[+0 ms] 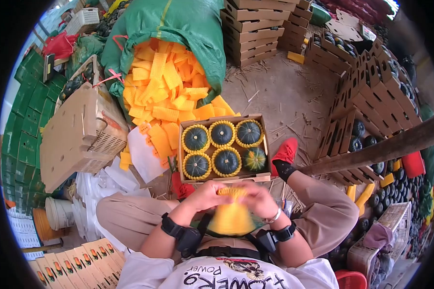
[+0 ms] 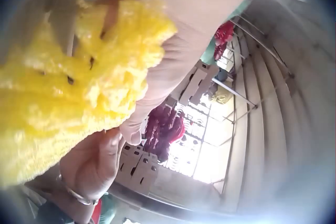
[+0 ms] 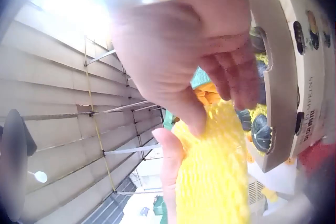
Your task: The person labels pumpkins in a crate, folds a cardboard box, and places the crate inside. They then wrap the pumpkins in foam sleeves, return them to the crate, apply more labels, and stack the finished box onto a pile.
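Observation:
In front of my lap, both hands hold a yellow foam net sleeve (image 1: 232,220) that is blurred in the head view. My left hand (image 1: 203,196) grips its upper edge from one side. From the other side my right hand (image 1: 261,199) pinches the same edge; in the right wrist view its thumb (image 3: 190,113) lies against the mesh. Just beyond the hands, an open cardboard box (image 1: 223,180) contains small dark green pumpkins (image 1: 196,138) in two rows of three. Yellow nets surround all but the near right pumpkin (image 1: 254,159), which shows bare, with an orange patch.
A large green sack (image 1: 188,19) spills flat yellow-orange net sleeves (image 1: 166,77) behind the box. Stacked cardboard trays (image 1: 255,29) stand at the back. To the right are boxes of pumpkins (image 1: 371,91) and a slanting wooden beam (image 1: 371,149). A carton-topped crate (image 1: 77,130) stands left.

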`<state>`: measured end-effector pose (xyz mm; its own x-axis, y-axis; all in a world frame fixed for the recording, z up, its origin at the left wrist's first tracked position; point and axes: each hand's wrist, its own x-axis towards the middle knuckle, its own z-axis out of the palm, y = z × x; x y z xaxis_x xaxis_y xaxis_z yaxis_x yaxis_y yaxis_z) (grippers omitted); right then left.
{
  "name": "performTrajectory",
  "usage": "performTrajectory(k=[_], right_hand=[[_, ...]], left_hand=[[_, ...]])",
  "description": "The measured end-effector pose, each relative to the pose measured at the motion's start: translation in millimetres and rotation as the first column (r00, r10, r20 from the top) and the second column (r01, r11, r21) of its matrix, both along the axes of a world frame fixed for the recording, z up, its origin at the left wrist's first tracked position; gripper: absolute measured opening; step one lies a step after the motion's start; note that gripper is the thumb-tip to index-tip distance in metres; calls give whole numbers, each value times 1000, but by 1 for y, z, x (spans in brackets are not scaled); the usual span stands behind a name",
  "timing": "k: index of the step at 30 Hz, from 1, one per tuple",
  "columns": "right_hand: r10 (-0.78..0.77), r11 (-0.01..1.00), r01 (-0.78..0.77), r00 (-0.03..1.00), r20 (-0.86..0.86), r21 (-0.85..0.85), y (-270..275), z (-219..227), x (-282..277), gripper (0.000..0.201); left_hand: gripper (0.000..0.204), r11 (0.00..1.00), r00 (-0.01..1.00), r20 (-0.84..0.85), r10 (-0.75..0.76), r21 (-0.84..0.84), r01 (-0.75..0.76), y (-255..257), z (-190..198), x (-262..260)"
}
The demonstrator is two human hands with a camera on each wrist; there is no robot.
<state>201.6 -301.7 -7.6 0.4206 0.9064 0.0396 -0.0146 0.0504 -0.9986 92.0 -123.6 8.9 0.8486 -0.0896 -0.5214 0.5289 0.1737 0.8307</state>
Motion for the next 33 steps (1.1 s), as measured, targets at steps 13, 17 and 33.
performTrajectory(k=[13, 17, 33], right_hand=[[161, 804, 403, 561, 812, -437, 54, -10, 51, 15], [423, 601, 598, 325, 846, -531, 75, -35, 75, 40], [-616, 788, 564, 720, -321, -246, 18, -2, 21, 31]], left_hand=[[29, 773, 861, 2, 508, -442, -455, 0, -31, 35], [24, 708, 708, 214, 673, 92, -701, 28, -64, 40], [68, 714, 865, 109, 489, -621, -325, -22, 4, 17]])
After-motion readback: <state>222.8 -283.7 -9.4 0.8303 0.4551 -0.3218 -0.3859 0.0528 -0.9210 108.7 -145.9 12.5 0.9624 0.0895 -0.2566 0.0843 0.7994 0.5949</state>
